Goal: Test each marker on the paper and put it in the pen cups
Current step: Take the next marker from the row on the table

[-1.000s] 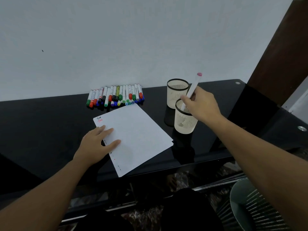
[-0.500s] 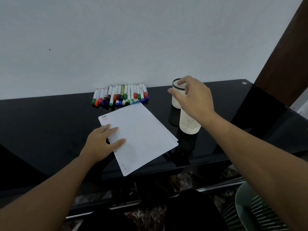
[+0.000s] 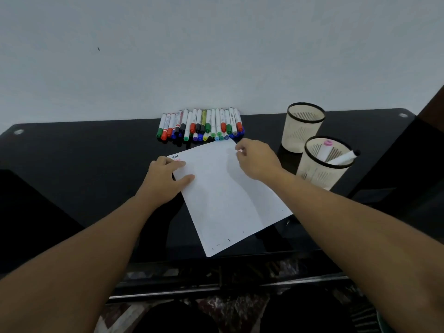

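A white sheet of paper [image 3: 228, 200] lies tilted on the black glass table [image 3: 84, 164], with small scribbles at its top left corner. My left hand [image 3: 165, 181] presses flat on that corner. My right hand [image 3: 257, 162] hovers over the sheet's top right corner, fingers loosely curled and holding nothing. Just beyond it, a row of several capped markers [image 3: 201, 124] lies against the wall. Two cream mesh pen cups stand at the right: the near cup [image 3: 319, 174] holds a pink-capped marker [image 3: 324, 149] and a black-capped marker [image 3: 343, 157]; the far cup [image 3: 302, 131] looks empty.
A pale wall rises right behind the table. The table's front edge runs just below the paper, with patterned floor beneath. A dark panel stands at the far right.
My right hand let go of the pink-capped marker, which now stands in the near cup, and moved left over the paper toward the marker row. The left hand stayed on the sheet.
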